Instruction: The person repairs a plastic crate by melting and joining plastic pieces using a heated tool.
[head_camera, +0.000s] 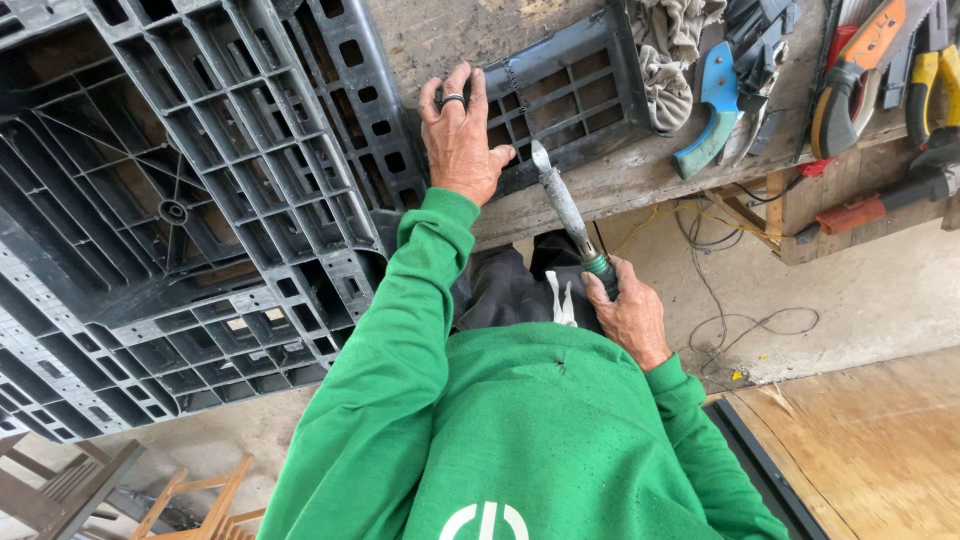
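Head cam looks down the person's green-sleeved front. Left hand (458, 135), ring on one finger, lies flat w/ fingers spread on the near edge of the desk (640, 175), fingertips touching a small black plastic grid piece (565, 95) that sits on the desk top. Grip there is wide, pressing rather than closed round anything.

Right hand (628, 315) hangs below the desk's near edge, grip wrapped tight on the green-black handle of a heat tool (568, 210); its grey metal shaft slants up and its flattened tip sits at the near edge of the grid piece, just beside the left thumb.

Big black plastic pallet (190, 200) leans off the desk's left side, ribbed underside up. Toward the far right of the desk: a grey rag (668, 60), blue-handled shears (715, 110), orange-handled saw (860, 60), yellow-handled pliers (925, 75). Cables (720, 290) trail on the concrete floor under the desk.
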